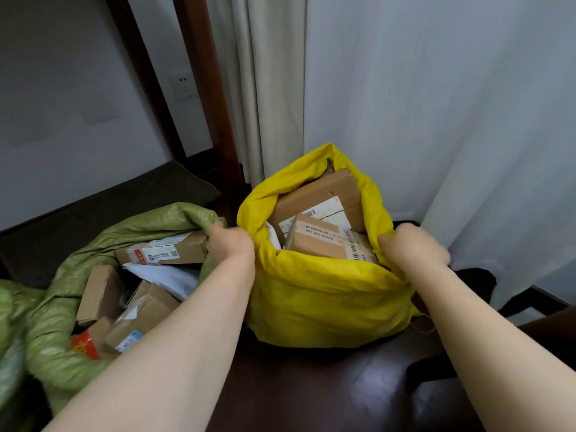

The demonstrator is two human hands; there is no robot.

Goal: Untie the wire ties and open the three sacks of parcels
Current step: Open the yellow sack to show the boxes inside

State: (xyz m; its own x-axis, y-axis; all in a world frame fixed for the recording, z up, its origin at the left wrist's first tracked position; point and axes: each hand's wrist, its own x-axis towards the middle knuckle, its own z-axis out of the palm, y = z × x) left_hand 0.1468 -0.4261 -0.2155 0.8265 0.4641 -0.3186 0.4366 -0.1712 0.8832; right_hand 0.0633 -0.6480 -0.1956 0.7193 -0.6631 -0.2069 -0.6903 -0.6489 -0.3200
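Note:
A yellow sack [324, 300] stands upright in the middle, its mouth wide open with several cardboard parcels [321, 210] showing inside. My left hand [229, 244] grips the left side of its rim. My right hand [414, 247] grips the right side of the rim, fingers curled over the fabric. To the left lies a green woven sack [59, 325], also open, with several boxes [162, 252] spilling into view. A loose piece of thin wire or string [424, 327] lies by the yellow sack's lower right corner. A third sack is not in view.
Both sacks rest on a dark glossy wooden surface [311, 385]. White curtains [436, 104] hang behind and to the right. A dark wooden post [212, 88] rises behind the green sack, with a wall socket [184, 85] to its left.

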